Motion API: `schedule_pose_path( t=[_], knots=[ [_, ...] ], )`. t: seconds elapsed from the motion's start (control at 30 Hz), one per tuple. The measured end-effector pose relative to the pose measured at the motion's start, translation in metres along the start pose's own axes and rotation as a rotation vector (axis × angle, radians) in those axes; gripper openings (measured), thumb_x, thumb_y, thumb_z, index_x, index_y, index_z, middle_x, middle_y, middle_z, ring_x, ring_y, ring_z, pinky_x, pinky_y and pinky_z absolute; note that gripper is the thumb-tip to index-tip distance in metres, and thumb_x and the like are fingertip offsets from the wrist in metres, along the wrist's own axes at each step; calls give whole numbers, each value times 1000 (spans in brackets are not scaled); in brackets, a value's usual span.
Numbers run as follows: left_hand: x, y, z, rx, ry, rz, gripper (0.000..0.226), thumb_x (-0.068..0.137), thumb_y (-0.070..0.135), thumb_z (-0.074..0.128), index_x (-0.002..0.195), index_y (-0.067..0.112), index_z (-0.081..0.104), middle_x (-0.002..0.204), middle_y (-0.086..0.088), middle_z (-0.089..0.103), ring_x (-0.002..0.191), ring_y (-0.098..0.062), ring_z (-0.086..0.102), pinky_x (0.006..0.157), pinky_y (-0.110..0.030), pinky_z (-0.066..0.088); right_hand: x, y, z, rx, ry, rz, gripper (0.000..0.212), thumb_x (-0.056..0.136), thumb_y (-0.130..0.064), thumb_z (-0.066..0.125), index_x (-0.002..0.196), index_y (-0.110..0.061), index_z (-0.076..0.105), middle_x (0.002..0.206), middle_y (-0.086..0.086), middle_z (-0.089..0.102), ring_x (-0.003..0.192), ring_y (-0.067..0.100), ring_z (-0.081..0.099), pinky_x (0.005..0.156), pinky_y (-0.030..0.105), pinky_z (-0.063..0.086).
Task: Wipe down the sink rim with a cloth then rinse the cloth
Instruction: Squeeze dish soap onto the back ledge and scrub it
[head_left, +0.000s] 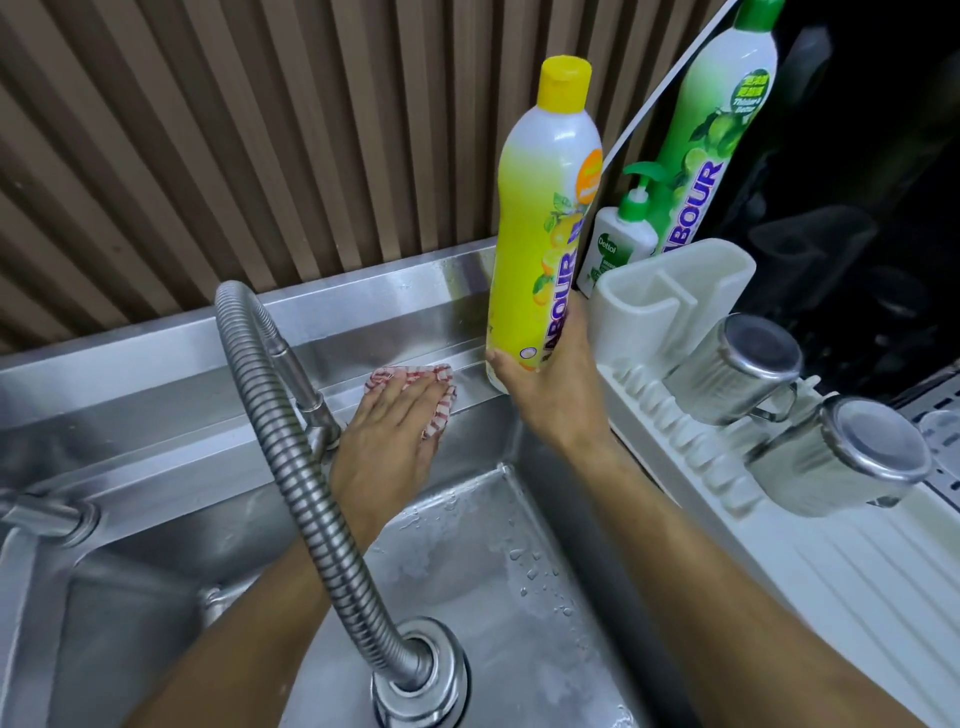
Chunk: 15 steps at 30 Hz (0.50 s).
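A red-and-white checked cloth (439, 402) lies on the back ledge of the steel sink rim (384, 317). My left hand (387, 434) presses flat on the cloth with straight fingers. My right hand (550, 384) grips the lower part of a yellow dish-soap bottle (545, 223) and holds it tilted just above the rim's right end. The flexible steel tap hose (291, 441) arches over my left forearm, its spray head hanging above the wet basin (483, 561).
A white drying rack (675, 312) stands to the right with two upturned steel cups (737, 369) (841, 457). Behind it are a green soap bottle (711, 130) and a small pump bottle (618, 244). A ribbed brown wall backs the sink.
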<state>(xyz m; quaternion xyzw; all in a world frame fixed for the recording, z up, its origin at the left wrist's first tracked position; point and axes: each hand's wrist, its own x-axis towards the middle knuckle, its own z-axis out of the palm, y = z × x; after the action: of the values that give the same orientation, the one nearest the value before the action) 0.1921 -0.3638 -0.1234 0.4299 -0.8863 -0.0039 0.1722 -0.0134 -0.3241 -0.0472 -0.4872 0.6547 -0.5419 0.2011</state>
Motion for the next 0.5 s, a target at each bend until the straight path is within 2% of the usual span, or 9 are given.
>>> schedule_pose_path(
  t=[0.13, 0.23, 0.3, 0.4, 0.5],
  knots=[
    [-1, 2, -5, -57, -40, -36, 59, 96, 33, 34, 152, 18, 47, 152, -2, 52, 146, -27, 40, 122, -45, 27, -1, 5, 1, 18, -18, 54, 66, 89, -18, 80, 144, -19, 42, 127, -6, 60, 98, -23, 55, 78, -4, 38],
    [-5, 4, -8, -63, -59, -67, 60, 96, 34, 31, 152, 18, 46, 153, -3, 51, 147, -29, 38, 122, -47, 27, 1, 8, -1, 16, -55, 82, 67, 91, -16, 78, 146, -18, 40, 127, -6, 59, 93, -27, 54, 76, -6, 36],
    [-7, 5, -11, -66, -72, -80, 61, 96, 36, 29, 153, 19, 44, 156, -2, 48, 149, -28, 35, 124, -44, 22, 2, 10, -2, 5, -71, 97, 72, 90, -17, 79, 149, -20, 37, 130, -7, 58, 98, -19, 57, 77, -6, 37],
    [-8, 4, -14, -79, -98, -87, 63, 96, 37, 28, 156, 22, 39, 159, 0, 42, 152, -26, 28, 125, -39, 13, 1, 18, -2, -35, -90, 116, 78, 87, -18, 82, 151, -21, 37, 135, -6, 59, 105, 3, 59, 80, -7, 37],
    [-10, 4, -15, -87, -108, -83, 63, 96, 35, 34, 157, 22, 37, 160, 0, 40, 152, -26, 27, 125, -39, 11, -2, 22, -4, -74, -100, 148, 78, 86, -17, 83, 152, -19, 40, 138, -4, 60, 110, 5, 56, 78, -10, 34]
  ],
)
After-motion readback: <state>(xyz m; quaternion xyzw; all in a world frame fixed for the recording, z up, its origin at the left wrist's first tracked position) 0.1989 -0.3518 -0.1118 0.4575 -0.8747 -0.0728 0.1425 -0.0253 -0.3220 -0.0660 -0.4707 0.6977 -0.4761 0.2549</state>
